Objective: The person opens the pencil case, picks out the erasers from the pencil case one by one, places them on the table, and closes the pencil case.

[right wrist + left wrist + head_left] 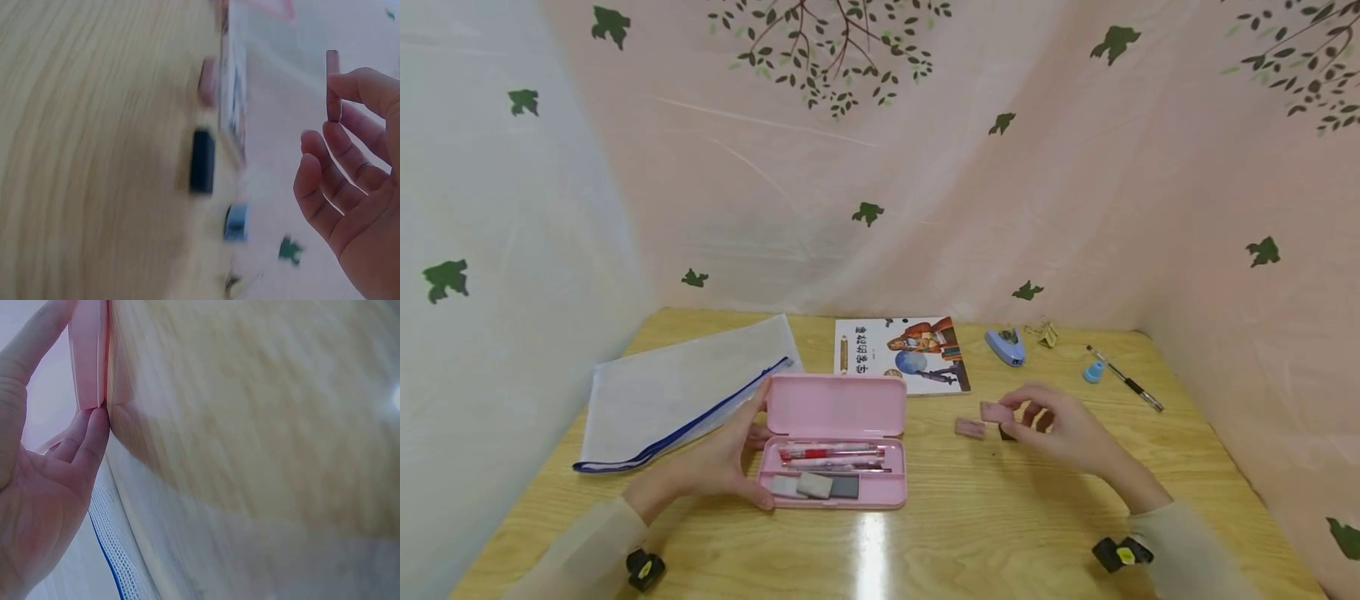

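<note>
A pink pencil case (892, 492) lies with its lid raised, holding several pens (833, 454) in one compartment and grey and whitish erasers (815, 485) in the other. My left hand (718, 462) grips its left side, thumb at the front corner and fingers by the lid. Above the table, my right hand (1060, 425) pinches a pink eraser (332, 64) between thumb and fingertips. Another pink eraser (970, 428) lies on the table to its left. Partly hidden under the right hand in the head view is a black block (202, 161).
A book (925, 385) lies behind the case. The clear zip pouch (677, 392) with a blue edge is at left. Toward the back right are a blue stapler (1006, 348), binder clips (1047, 335), a small blue cone-shaped item (1093, 372) and a pen (1126, 379).
</note>
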Demonstrator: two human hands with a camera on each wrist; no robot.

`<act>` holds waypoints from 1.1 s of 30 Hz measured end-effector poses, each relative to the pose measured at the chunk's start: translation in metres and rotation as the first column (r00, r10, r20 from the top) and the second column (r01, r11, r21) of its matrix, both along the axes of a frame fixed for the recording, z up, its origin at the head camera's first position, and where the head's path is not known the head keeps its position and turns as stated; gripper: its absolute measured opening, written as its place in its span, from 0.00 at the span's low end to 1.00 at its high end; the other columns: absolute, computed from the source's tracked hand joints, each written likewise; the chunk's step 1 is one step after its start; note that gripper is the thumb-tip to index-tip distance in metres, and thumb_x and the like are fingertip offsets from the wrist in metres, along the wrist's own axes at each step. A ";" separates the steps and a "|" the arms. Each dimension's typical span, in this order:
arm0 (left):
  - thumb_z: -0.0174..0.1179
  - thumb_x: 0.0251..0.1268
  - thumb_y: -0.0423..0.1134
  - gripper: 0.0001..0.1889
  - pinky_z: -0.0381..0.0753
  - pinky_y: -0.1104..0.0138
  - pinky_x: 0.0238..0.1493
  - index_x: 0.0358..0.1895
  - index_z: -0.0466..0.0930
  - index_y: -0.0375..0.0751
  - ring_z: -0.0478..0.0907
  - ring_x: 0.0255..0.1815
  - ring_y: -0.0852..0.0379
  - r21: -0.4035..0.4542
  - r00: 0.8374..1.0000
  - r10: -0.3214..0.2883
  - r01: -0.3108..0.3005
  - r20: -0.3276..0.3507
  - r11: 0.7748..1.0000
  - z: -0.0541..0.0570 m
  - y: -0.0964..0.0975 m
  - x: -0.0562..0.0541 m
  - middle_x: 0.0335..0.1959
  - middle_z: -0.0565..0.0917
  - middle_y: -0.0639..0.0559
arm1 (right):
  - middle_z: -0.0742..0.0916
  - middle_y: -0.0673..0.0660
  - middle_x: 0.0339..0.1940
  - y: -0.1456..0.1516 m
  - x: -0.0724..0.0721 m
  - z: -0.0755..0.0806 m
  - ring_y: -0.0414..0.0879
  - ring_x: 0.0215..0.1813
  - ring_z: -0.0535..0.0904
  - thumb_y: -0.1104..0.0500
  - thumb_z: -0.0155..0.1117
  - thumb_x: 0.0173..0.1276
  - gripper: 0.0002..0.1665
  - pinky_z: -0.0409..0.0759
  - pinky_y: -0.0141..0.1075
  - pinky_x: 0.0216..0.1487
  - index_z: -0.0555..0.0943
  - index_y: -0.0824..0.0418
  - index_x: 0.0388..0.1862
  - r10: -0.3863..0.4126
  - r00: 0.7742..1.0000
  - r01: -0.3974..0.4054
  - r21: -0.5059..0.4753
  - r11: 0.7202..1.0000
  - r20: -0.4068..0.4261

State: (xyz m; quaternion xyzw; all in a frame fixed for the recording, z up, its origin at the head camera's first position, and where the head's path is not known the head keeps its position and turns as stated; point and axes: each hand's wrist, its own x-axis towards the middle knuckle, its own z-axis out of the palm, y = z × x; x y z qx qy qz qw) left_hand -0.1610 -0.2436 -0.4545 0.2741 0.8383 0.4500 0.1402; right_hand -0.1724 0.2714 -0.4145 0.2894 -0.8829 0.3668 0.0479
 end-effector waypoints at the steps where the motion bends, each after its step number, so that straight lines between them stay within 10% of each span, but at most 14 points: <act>1: 0.85 0.39 0.48 0.80 0.74 0.58 0.66 0.80 0.19 0.66 0.75 0.64 0.50 -0.003 1.000 0.002 -0.002 -0.001 1.000 0.000 0.000 0.000 0.81 0.45 0.42 | 0.85 0.47 0.44 0.010 0.000 -0.002 0.39 0.34 0.80 0.61 0.72 0.68 0.13 0.82 0.35 0.30 0.85 0.52 0.50 -0.024 1.000 0.024 0.008 1.000 -0.001; 13: 0.85 0.41 0.47 0.79 0.73 0.57 0.67 0.80 0.19 0.66 0.75 0.64 0.50 -0.011 1.000 0.005 -0.005 0.011 1.000 0.001 0.001 0.002 0.79 0.49 0.42 | 0.85 0.54 0.45 0.088 -0.005 -0.027 0.37 0.35 0.80 0.61 0.71 0.69 0.14 0.82 0.34 0.29 0.85 0.61 0.52 -0.106 0.993 0.101 0.108 0.989 0.046; 33: 0.85 0.41 0.47 0.79 0.72 0.61 0.67 0.81 0.19 0.62 0.75 0.64 0.51 -0.039 1.000 0.016 -0.015 0.023 0.999 0.007 0.003 0.003 0.79 0.48 0.42 | 0.86 0.56 0.47 0.108 -0.011 -0.044 0.35 0.39 0.79 0.61 0.71 0.69 0.17 0.81 0.32 0.35 0.84 0.64 0.55 -0.127 0.984 0.106 0.165 0.981 0.123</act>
